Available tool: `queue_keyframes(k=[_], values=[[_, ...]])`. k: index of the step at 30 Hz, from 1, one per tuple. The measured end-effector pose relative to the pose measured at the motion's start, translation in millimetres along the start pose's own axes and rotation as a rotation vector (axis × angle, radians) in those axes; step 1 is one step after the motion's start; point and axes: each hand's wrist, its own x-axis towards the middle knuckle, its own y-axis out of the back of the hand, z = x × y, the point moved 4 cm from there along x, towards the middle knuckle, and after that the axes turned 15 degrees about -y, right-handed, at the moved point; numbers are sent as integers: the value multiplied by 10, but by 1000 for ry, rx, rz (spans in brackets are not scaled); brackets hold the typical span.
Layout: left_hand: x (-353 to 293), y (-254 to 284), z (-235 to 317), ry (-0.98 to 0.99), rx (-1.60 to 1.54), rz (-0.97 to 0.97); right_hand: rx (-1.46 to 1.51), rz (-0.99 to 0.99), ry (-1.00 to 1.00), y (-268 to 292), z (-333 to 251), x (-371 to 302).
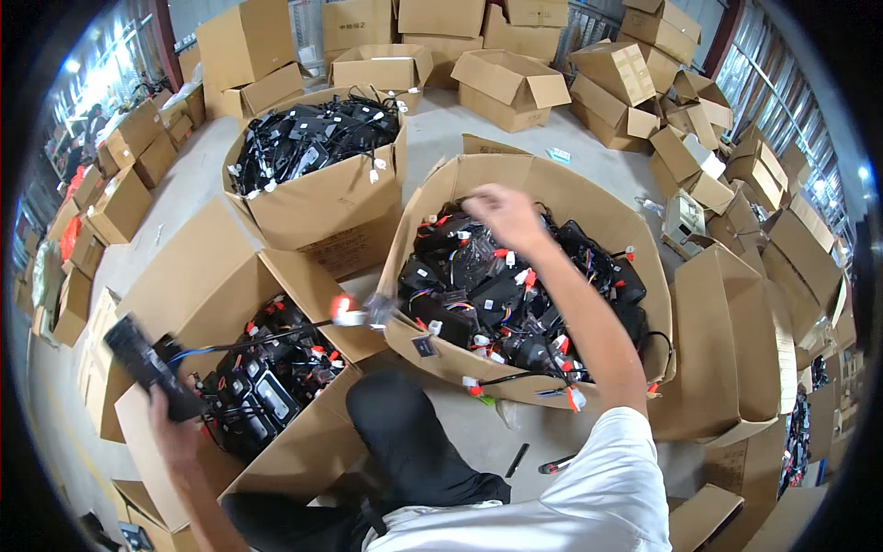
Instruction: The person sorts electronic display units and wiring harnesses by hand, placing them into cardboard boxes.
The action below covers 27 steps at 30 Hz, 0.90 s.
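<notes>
"Head view: what does your left hand point(173, 428) have?"

"A black electronic module point(152, 368). My fingers are closed round its lower end, and I hold it tilted over the left edge of the left carton point(299, 431)."

"And the cable?"

"That black cable point(262, 343) stretches from the module across the carton to a red-and-white connector point(347, 311), blurred, near the left edge of the right carton point(552, 179)."

"Your right hand point(506, 216)?"

"Above the wired black units point(501, 299) in the right carton, toward its far edge. My fingers there look half bent, but they're blurred; I can't tell whether they grip anything."

"What stands beyond?"

"A third carton point(322, 216), heaped with more black units, past the left carton's far corner."
</notes>
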Motion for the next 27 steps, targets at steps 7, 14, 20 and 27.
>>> queue_keyframes(k=[7, 14, 20, 27], values=[[-553, 1156, 406, -62, 78, 257, -577, 594, -407, 1684, 2268, 130], [-795, 1237, 163, 26, 155, 425, -962, 366, -409, 1138, 2515, 253], [-973, 1188, 111, 33, 75, 491, -1083, 405, -199, 1214, 2260, 178], [-758, 1041, 23, 85, 30, 404, 271, 471, 171, 1691, 176, -8]])
